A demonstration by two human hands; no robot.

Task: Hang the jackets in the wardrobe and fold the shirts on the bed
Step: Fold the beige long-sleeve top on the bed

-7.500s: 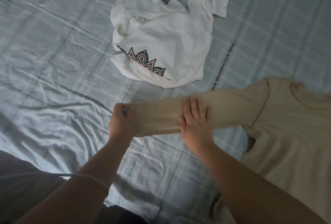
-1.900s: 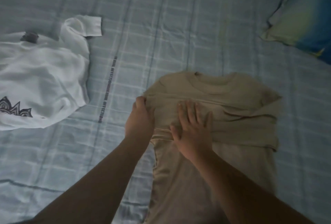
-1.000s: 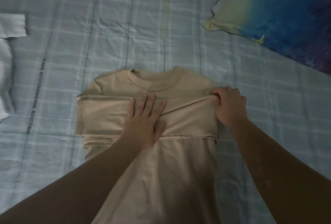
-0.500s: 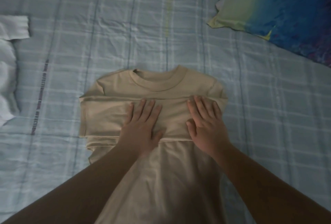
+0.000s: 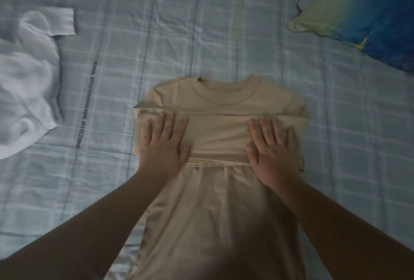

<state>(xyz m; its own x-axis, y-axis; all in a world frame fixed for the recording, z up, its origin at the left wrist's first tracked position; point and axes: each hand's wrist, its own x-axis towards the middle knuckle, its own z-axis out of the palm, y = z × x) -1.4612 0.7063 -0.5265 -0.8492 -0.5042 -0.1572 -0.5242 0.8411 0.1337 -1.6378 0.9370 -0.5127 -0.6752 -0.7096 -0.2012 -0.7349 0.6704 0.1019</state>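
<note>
Head cam: tan shirt (image 5: 220,212) mid-bed, collar toward far edge, long axis running to near edge. L hand (image 5: 164,145) and R hand (image 5: 272,152) flat on folded sleeves, fingers straight, gripping nothing; hem lies behind both wrists. Vs 0.5 s ago: hands spread wider apart. White shirt (image 5: 24,91) at left edge.

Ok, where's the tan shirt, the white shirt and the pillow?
tan shirt (image 5: 228,91), head view, on its collar.
white shirt (image 5: 24,91), head view, on its crumpled body.
pillow (image 5: 367,8), head view, on its blue middle.
</note>
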